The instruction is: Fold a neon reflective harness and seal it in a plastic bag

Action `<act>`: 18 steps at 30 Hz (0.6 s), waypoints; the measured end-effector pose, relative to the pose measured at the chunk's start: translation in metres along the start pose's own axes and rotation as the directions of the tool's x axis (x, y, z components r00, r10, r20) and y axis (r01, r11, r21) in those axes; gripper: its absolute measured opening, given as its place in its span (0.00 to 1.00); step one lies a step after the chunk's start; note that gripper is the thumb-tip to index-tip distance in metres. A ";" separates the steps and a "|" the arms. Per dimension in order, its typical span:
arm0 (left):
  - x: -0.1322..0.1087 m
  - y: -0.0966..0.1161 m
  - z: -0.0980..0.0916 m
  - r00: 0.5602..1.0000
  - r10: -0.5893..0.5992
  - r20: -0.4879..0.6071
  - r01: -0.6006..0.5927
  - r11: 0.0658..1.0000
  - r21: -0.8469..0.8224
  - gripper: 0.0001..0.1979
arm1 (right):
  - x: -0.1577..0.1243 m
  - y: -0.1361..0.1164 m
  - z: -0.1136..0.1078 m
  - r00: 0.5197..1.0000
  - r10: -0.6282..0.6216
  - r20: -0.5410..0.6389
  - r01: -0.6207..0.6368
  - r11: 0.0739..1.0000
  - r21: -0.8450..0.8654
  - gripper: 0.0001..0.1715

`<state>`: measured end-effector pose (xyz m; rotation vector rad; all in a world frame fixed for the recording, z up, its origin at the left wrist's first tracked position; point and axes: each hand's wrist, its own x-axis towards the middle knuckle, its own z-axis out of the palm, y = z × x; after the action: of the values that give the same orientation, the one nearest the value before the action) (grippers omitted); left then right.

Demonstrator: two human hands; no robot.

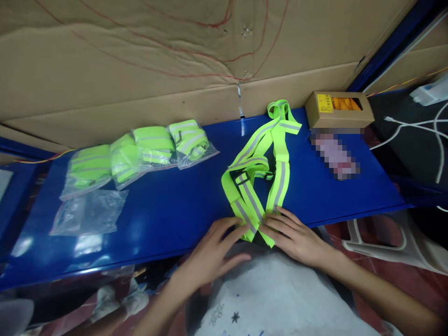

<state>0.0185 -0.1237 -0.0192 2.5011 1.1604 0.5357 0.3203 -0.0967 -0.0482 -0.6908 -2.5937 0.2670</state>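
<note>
While left hand (214,252) and right hand (293,237) rest open-fingered, both touch the reflective harness (280,183).

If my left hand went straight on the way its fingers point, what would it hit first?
The neon reflective strap harness, right away: the left hand points away from you and rightward, and its fingertips seem to touch the harness's near end.

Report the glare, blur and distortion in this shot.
Head view: white glare patches on the blue table at front left; its front edge bows, a wide-angle distortion; a pixelated patch lies by the cardboard box; the neon harness touched by the left hand and right hand looks sharp, evenly lit.
</note>
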 end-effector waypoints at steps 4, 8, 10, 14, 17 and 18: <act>0.018 -0.025 -0.019 1.000 -0.022 0.000 0.022 0.998 0.057 0.23 | 0.003 0.001 -0.009 1.000 -0.021 0.024 0.020 0.999 0.036 0.24; 0.045 -0.049 -0.030 0.989 0.138 0.061 -0.150 0.910 0.387 0.25 | 0.006 0.001 -0.015 0.998 -0.036 0.060 0.030 0.996 0.083 0.24; 0.057 -0.055 -0.037 0.960 0.262 0.101 -0.275 0.802 0.530 0.20 | 0.005 0.001 -0.016 0.996 -0.045 0.078 0.037 0.995 0.096 0.24; 0.070 -0.061 -0.053 0.921 0.372 0.111 -0.347 0.661 0.665 0.12 | -0.003 0.004 -0.018 0.996 -0.039 0.083 0.034 0.997 0.068 0.24; 0.071 -0.069 -0.058 0.935 0.344 0.087 -0.304 0.650 0.697 0.11 | -0.010 0.010 -0.019 0.997 -0.023 0.071 0.019 0.998 0.059 0.23; 0.070 -0.072 -0.056 0.940 0.332 0.079 -0.288 0.648 0.705 0.10 | -0.011 0.012 -0.019 0.997 -0.025 0.066 0.021 0.998 0.064 0.23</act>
<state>-0.0131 -0.0172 0.0117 3.4248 1.0986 0.2516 0.3425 -0.0911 -0.0389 -0.6393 -2.6425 0.3690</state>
